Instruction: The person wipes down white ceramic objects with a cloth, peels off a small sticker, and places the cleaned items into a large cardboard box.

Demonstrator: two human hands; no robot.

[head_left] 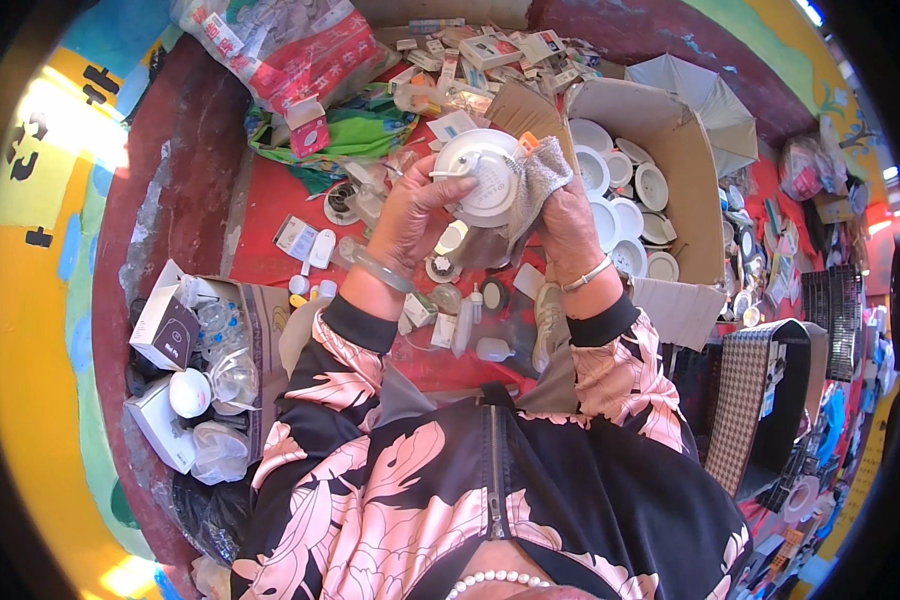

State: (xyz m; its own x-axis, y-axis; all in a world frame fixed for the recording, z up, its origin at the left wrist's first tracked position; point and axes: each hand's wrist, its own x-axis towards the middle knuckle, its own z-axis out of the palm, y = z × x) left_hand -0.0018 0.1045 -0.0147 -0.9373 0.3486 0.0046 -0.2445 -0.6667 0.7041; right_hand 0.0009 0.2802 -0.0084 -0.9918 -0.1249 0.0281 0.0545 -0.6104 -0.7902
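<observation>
Pinching white disc (492, 172) w/ nearly closed L hand (415, 203), just left of cardbd box (688, 160); clutching grey cloth (542, 180) in curled R hand (570, 230). Prob. best: wipe gently round rim w/o loosening pinch.

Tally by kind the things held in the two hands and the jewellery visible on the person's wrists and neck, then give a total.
White round fixture: 1
Cloth: 1
Bangles: 2
White bead necklace: 1
Total: 5
</observation>
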